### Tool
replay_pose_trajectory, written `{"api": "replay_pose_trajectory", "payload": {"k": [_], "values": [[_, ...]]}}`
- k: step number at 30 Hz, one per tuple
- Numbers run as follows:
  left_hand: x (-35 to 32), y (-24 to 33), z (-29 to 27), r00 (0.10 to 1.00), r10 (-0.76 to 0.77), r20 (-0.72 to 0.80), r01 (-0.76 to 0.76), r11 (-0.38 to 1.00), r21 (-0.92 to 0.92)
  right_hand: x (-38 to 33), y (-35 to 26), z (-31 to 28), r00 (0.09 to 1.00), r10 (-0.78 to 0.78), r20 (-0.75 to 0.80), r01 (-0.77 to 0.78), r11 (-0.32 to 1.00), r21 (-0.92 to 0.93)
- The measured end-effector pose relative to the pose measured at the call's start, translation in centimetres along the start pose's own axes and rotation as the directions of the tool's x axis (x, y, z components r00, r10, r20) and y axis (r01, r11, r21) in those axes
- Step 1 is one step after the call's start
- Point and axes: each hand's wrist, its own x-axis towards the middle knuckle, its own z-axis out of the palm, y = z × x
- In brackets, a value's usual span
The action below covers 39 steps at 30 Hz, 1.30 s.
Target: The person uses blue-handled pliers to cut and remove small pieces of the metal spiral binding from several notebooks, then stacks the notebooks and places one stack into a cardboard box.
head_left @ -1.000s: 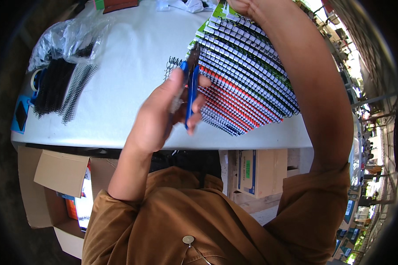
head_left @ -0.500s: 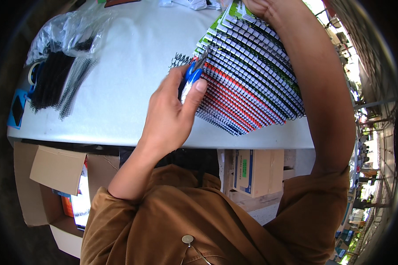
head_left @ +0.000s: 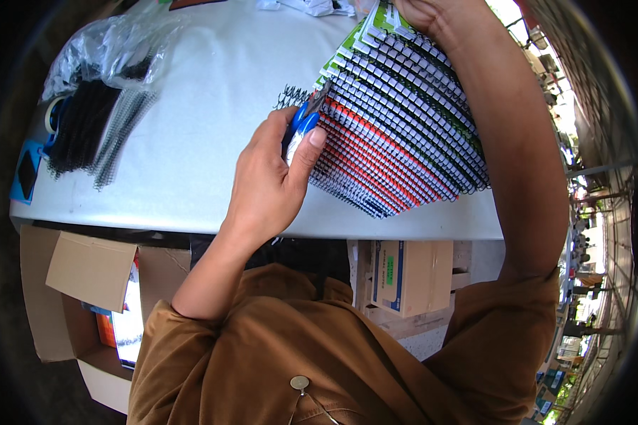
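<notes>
A fanned stack of spiral-bound notebooks [head_left: 397, 134] lies on the table, its rows of dark coils facing up over white, red and green edges. My left hand [head_left: 266, 180] is closed round blue-handled pliers [head_left: 301, 127]. Their metal jaws touch or nearly touch the coil ends along the stack's left side. Loose coil ends [head_left: 290, 97] stick out just beyond the jaws. At the far end of the stack, my right hand [head_left: 425, 15] is curled on the notebooks, with its fingertips partly cut off by the picture's upper edge.
Bundles of black coils [head_left: 85, 127] and grey coils [head_left: 124, 134] lie at the left under a clear plastic bag [head_left: 113, 53]. Beside them are a tape roll [head_left: 53, 115] and a blue-edged dark object [head_left: 27, 173]. Cardboard boxes [head_left: 92, 265] [head_left: 422, 276] stand below the white table [head_left: 205, 106].
My left hand and the pliers have shifted slightly left and toward me. A small pale bit shows below that hand at the table edge. The right hand stays at the stack's far end.
</notes>
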Motion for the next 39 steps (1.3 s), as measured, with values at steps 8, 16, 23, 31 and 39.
{"api": "replay_pose_trajectory", "payload": {"k": [8, 16, 23, 31, 39], "values": [[-0.6, -0.8, -1.8, 0.818, -0.091, 0.568, 0.574, 0.186, -0.797, 0.7, 0.6, 1.5, 0.999, -0.017, 0.046, 0.017, 1.000, 0.002], [-0.5, -1.0, -1.1, 0.898, -0.215, 0.384, 0.419, 0.688, -0.593, 0.4, 0.4, 0.6, 0.999, -0.020, 0.026, 0.020, 1.000, -0.014], [-0.1, -1.5, -1.9, 0.780, 0.050, 0.624, 0.609, 0.165, -0.775, 0.6, 0.7, 1.0, 0.992, -0.083, 0.099, 0.081, 0.996, 0.027], [-0.5, -0.9, -1.3, 0.890, -0.206, 0.406, 0.421, 0.712, -0.562, -0.1, 0.0, 0.3, 0.999, -0.035, 0.019, 0.036, 0.998, -0.048], [-0.6, -1.5, -1.4, 0.907, -0.167, 0.386, 0.368, 0.758, -0.538, 0.1, 0.1, 1.0, 0.999, -0.027, 0.035, 0.028, 0.999, -0.032]]}}
